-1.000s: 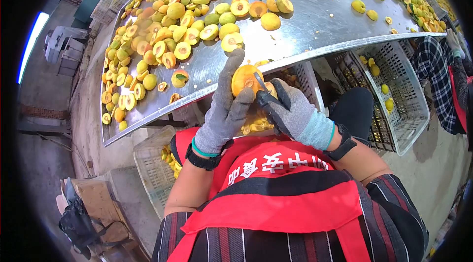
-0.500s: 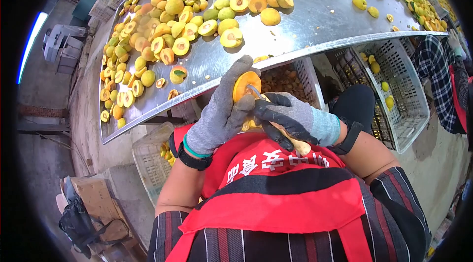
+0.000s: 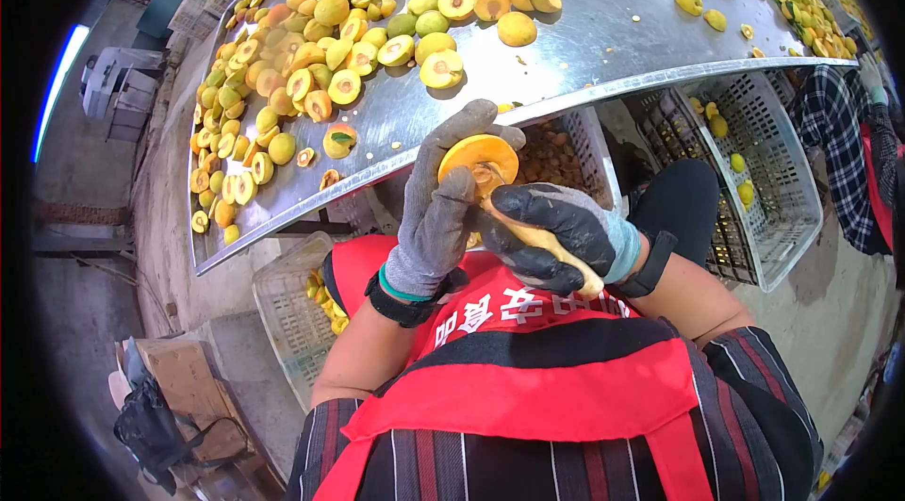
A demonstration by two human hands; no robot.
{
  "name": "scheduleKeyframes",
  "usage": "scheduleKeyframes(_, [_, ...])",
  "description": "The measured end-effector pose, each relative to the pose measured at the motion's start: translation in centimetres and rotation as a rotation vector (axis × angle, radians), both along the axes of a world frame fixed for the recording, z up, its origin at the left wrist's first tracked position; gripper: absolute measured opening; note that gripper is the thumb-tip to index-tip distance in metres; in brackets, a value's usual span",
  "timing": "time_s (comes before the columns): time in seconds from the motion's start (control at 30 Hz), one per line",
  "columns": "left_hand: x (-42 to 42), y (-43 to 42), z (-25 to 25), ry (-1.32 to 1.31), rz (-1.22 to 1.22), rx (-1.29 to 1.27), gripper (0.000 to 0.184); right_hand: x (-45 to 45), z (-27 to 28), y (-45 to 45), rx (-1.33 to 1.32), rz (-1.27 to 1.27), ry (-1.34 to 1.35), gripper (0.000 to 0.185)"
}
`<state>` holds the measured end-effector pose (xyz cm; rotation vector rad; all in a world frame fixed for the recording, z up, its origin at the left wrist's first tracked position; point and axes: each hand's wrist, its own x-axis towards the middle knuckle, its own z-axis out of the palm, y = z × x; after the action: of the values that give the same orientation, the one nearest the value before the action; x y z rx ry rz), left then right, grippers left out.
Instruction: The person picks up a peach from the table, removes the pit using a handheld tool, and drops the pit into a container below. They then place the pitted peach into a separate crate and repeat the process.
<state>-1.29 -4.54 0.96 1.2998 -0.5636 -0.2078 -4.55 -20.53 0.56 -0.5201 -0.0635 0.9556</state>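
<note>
Head view: left hand (image 3: 436,213) pinches cut fruit (image 3: 483,158), right hand (image 3: 567,216) curled around pale handle (image 3: 551,245).

Left hand (image 3: 432,223), grey-gloved: holds one orange fruit half (image 3: 479,160), cut face showing. Right hand (image 3: 566,211), gloved: grips a pale-handled tool (image 3: 551,245) just beside it. Metal table (image 3: 603,34), far: bears cut fruit (image 3: 344,86), heaped left and far right. White crate (image 3: 782,180), right: holds yellow fruit (image 3: 745,193).
</note>
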Motion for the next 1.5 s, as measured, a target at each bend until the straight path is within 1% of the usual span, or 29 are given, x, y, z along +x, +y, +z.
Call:
scheduleKeyframes(0.03, [-0.1,-0.1,0.0,0.022,0.034,-0.003,0.06,-0.1,-0.2,0.1,-0.002,0.0,0.0,0.038])
scheduleKeyframes(0.1, [-0.3,-0.7,0.0,0.029,0.076,-0.024,0.058,-0.1,-0.7,0.3,-0.072,-0.089,-0.178,0.036])
scheduleKeyframes(0.17, [-0.2,-0.7,-0.2,0.038,0.12,-0.045,0.056,-0.4,-0.6,0.5,-0.063,-0.049,-0.178,0.031])
scheduleKeyframes(0.23, [0.2,-0.2,-0.4,0.197,0.231,-0.112,0.052,-0.9,-1.6,1.5,-0.323,-0.268,-0.572,0.028])
scheduleKeyframes(0.27, [-0.1,-0.4,0.2,0.157,0.236,-0.059,0.048,0.1,-3.0,1.7,-0.364,-0.472,-1.09,0.025])
scheduleKeyframes(0.3, [0.0,0.0,0.0,0.155,0.244,-0.059,0.048,0.0,-2.2,1.5,-0.358,-0.466,-1.093,0.025])
scheduleKeyframes(0.37, [0.2,1.0,-0.6,0.15,0.317,-0.032,0.045,-0.4,-0.2,0.4,-0.349,-0.087,-0.293,0.026])
scheduleKeyframes(0.4, [-0.1,2.5,0.0,0.351,0.264,-0.124,0.045,0.1,-1.1,-0.4,-0.295,-0.02,-0.248,0.024])
scheduleKeyframes(0.43, [-0.1,4.2,-0.4,0.318,0.328,-0.098,0.045,0.1,-1.5,-0.5,-0.383,-0.097,-0.365,0.024])
scheduleKeyframes(0.5, [-0.4,9.3,-0.7,0.199,0.308,-0.025,0.048,1.2,-2.6,-1.4,-0.433,-0.043,-0.295,0.026])
scheduleKeyframes(0.53, [-1.1,13.9,-2.1,-0.137,0.65,0.666,0.045,1.5,-3.4,-1.6,-0.623,-0.061,-0.337,0.031])
scheduleKeyframes(0.57, [-2.5,12.9,2.7,0.212,0.548,0.401,0.039,1.8,-4.1,-1.9,-0.62,-0.061,-0.336,0.031])
scheduleKeyframes(0.63, [-3.4,18.8,2.5,0.078,0.558,0.959,0.032,2.1,-5.2,-2.2,-0.6,0.032,-0.249,0.035])
scheduleKeyframes(0.7, [-2.7,21.8,3.1,-0.118,0.546,1.46,0.033,2.2,-6.3,-1.9,-0.598,0.047,-0.208,0.036])
scheduleKeyframes(0.83, [4.5,19.8,3.0,-0.11,0.625,1.417,0.042,2.2,-9.5,-1.0,-0.472,-0.021,-0.229,0.031])
scheduleKeyframes(0.9, [9.1,18.8,0.4,-0.153,0.569,1.397,0.047,2.0,-8.6,-0.9,-0.422,-0.012,-0.08,0.033])
scheduleKeyframes(0.93, [10.8,18.3,-0.6,-0.084,0.513,1.356,0.051,1.9,-8.1,-1.3,-0.298,0.018,0.065,0.037])
scheduleKeyframes(0.97, [12.4,17.8,-2.0,-0.116,0.506,1.468,0.047,1.6,-7.4,-1.4,-0.308,0.009,0.059,0.037])
scheduleKeyframes(1.03, [13.5,17.2,-3.6,-0.092,0.287,1.48,0.046,1.1,-5.8,-1.5,-0.584,-0.093,-0.205,0.038])
scheduleKeyframes(1.07, [14.0,17.2,-4.2,-0.098,0.284,1.471,0.046,1.1,-4.8,-1.6,-0.679,-0.101,-0.275,0.038])
scheduleKeyframes(1.13, [14.2,17.1,-4.4,-0.263,0.325,1.685,0.041,0.8,-4.4,-2.0,-0.655,-0.119,-0.253,0.037])
scheduleKeyframes(1.17, [14.1,17.3,-4.6,-0.262,0.326,1.686,0.041,0.7,-4.4,-2.1,-0.623,-0.133,-0.231,0.037])
scheduleKeyframes(1.23, [13.5,17.3,-4.3,0.307,0.526,0.803,0.037,1.0,-4.2,-2.1,-0.591,-0.152,-0.224,0.036])
scheduleKeyframes(1.27, [13.0,17.5,-4.1,0.358,0.438,0.535,0.038,1.1,-3.7,-1.9,-0.557,-0.151,-0.233,0.033])
scheduleKeyframes(1.3, [11.3,16.3,-2.8,0.362,0.438,0.542,0.038,1.3,-3.3,-1.7,-0.524,-0.146,-0.24,0.031])
scheduleKeyframes(1.37, [7.2,12.3,-0.2,0.469,0.193,-0.083,0.048,2.0,-2.7,-1.0,-0.567,-0.145,-0.33,0.029])
scheduleKeyframes(1.4, [6.2,11.2,-0.6,0.47,0.196,-0.08,0.048,2.2,-2.0,-0.5,-0.554,-0.136,-0.376,0.029])
scheduleKeyframes(1.47, [4.5,9.5,-1.5,0.731,-0.173,-0.446,0.059,2.3,-0.7,0.5,-0.582,-0.134,-0.397,0.032])
scheduleKeyframes(1.5, [3.7,8.6,-2.3,0.779,-0.179,-0.504,0.061,2.4,-0.7,0.9,-0.581,-0.136,-0.394,0.032])
